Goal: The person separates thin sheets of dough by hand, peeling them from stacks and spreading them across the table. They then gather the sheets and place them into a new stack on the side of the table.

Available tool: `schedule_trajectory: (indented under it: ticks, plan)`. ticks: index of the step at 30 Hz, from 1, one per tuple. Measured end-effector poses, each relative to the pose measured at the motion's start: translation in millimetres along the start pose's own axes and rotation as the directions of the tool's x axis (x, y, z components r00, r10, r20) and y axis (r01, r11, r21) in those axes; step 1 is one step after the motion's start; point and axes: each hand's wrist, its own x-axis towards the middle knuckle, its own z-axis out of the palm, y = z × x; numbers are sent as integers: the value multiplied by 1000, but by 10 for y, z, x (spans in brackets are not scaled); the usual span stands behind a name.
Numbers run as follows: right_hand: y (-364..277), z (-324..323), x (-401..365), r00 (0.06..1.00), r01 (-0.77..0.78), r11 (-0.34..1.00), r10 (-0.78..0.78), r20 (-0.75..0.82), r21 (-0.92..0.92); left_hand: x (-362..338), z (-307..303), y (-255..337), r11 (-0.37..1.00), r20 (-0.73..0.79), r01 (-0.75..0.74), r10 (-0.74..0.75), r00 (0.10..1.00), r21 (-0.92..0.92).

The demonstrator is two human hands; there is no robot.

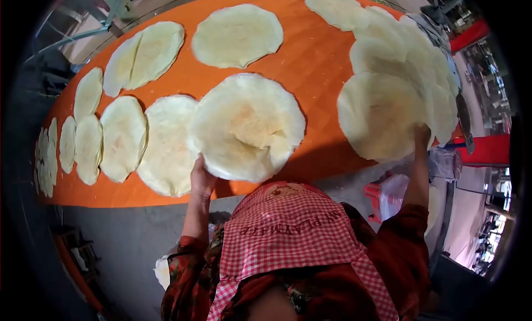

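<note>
Round, pale, thin flatbreads lie over an orange table. My left hand (202, 176) grips the lower left edge of a large flatbread (249, 119), thumb at the rim and the other fingers hidden beneath. That flatbread has a browned middle and a crease at its lower right, and it overlaps the flatbread (166, 144) on its left. At the right, my right hand (422, 134) is closed on the lower right edge of another flatbread (382, 119), which looks slightly blurred. Its fingertips are mostly out of sight. Under and behind this one, overlapping flatbreads (435, 72) form a layered row.
More flatbreads (123, 138) continue along the left of the orange table (318, 99), with others (238, 36) farther back. A metal frame (72, 36) stands beyond the far left edge. Below the right edge are a red stool (374, 202) and a plastic bag (392, 193).
</note>
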Motion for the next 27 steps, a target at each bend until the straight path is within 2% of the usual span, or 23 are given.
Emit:
schedule_trajectory:
  ticks: [3,4,5,6,7,8,9,10,11,12,13,15,16,17,18,19,21,22,25,26,27]
  plan:
    - [-938,-299,-473,981,-91,900,6,-196,-425,-35,57,1,1000,-13,9,-9,1000,27]
    - [-1396,-308,-612,967,27,961,-94,-238,-274,-29,68,-1,999,-21,-2,2,1000,37]
    - [-2093,-243,-901,975,222,942,-206,-88,253,-32,77,-8,1000,-7,-9,9,1000,16]
    - [-2840,-238,-1288,930,125,732,-322,179,670,-33,95,-13,1000,9,-14,14,1000,-2]
    - [-3535,-371,-1727,805,-39,574,-467,367,818,-38,135,-14,1000,30,-19,19,999,-18]
    - [-4117,-543,-2147,637,-129,532,-602,481,837,-80,235,9,999,17,-15,16,1000,-47]
    - [-4591,-584,-2509,590,261,457,-773,234,850,-71,266,-11,999,11,-35,35,999,-14]
    - [-4950,-808,-2678,440,311,448,-849,291,838,-73,271,-17,998,-1,-56,56,998,22]
    - [-5121,-592,-2934,482,580,399,-871,97,710,-71,262,-9,995,-14,-76,77,997,60]
    - [-5254,-674,-2981,476,586,431,-868,139,686,-60,240,-15,994,-34,-91,93,995,59]
    - [-5366,-754,-2994,474,591,466,-861,184,658,11,97,-32,996,-56,-31,36,998,89]
    - [-5433,-637,-2872,477,516,578,-807,349,632,-33,120,26,999,-63,35,-33,997,30]
    - [-5477,-614,-2809,540,344,637,-735,410,690,-90,147,47,998,-9,44,-44,999,-39]
    - [-5541,-614,-2716,619,526,525,-776,122,669,-223,237,130,991,47,57,-51,998,-121]
    - [-5604,-680,-2744,549,614,562,-809,211,554,-281,309,174,979,105,68,-48,993,-194]
    - [-5681,-731,-2805,486,694,574,-819,306,433,-279,284,157,981,139,81,-57,989,-176]
    - [-5732,-697,-3055,467,703,571,-820,330,425,-205,194,122,988,214,103,-76,974,-119]
    - [-5734,-664,-3130,462,706,570,-820,338,420,-125,106,53,996,125,54,-44,991,-76]
    - [-5645,-563,-3174,446,674,520,-852,273,525,-70,76,15,999,64,-40,38,997,36]
    - [-5653,-636,-3167,484,628,573,-818,312,527,-42,50,-7,997,27,-28,26,999,71]
    - [-5656,-557,-3145,475,608,594,-804,359,526,13,5,-51,994,-17,-68,70,997,86]
